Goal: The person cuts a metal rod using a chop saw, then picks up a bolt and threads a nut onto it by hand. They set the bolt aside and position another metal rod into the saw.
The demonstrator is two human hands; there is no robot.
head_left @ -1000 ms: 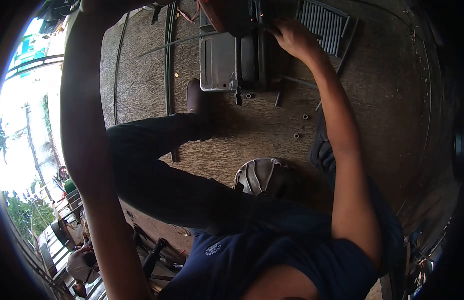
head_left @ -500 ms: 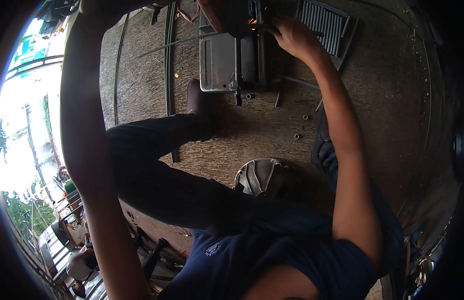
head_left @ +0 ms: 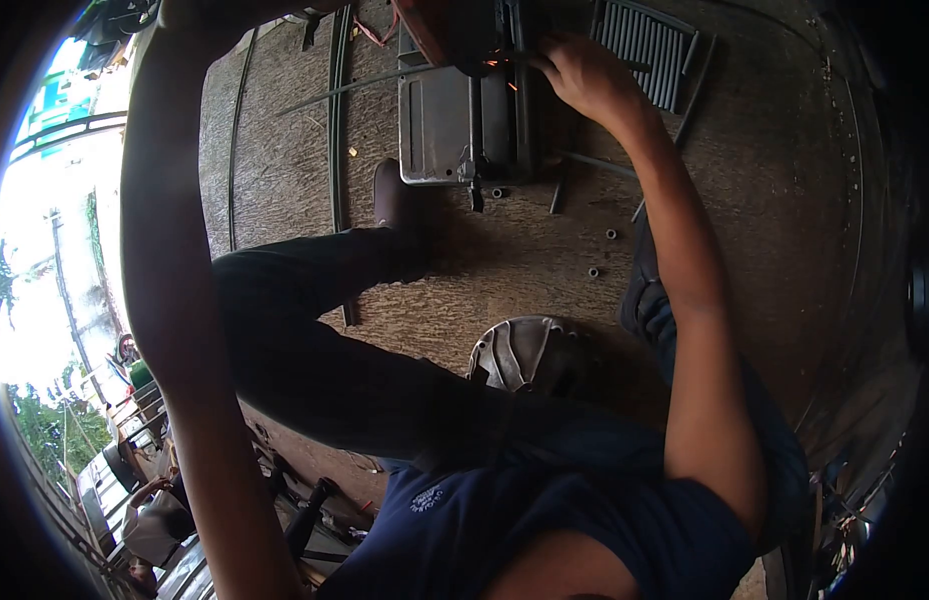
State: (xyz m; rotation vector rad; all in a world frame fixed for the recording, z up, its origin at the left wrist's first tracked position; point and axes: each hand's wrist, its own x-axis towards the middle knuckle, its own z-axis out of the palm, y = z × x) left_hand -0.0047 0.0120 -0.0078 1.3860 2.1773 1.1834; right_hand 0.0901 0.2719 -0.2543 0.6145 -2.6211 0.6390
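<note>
My right hand (head_left: 590, 80) is curled nearly closed, thumb and fingers pinched on a thin metal rod (head_left: 385, 80), a short end of which shows past my knuckles at three o'clock. I judge that this grip steadies the rod, with my fingers just clear of the orange sparks (head_left: 493, 62) at nine o'clock. From my hand the rod runs off towards nine o'clock, is lost at the red tool (head_left: 440, 30), and what looks like the same rod comes out beyond it. My left hand (head_left: 225, 15), near ten o'clock, is a dark shape cut off by the top edge; I cannot tell how far open it is or whether it has hold of anything

At eight o'clock sits a grey metal base (head_left: 440, 125), probably there to bear the tool; my left shoe (head_left: 388, 195) is planted just beside it, likely for balance. Farther out that way, long bars (head_left: 337, 130) lie on the floor (head_left: 765, 220). A slatted metal piece (head_left: 640, 55) lies near my hand at two o'clock, small metal rings (head_left: 612, 234) towards six, and a ribbed casting (head_left: 525, 350) beyond them, between six and seven
</note>
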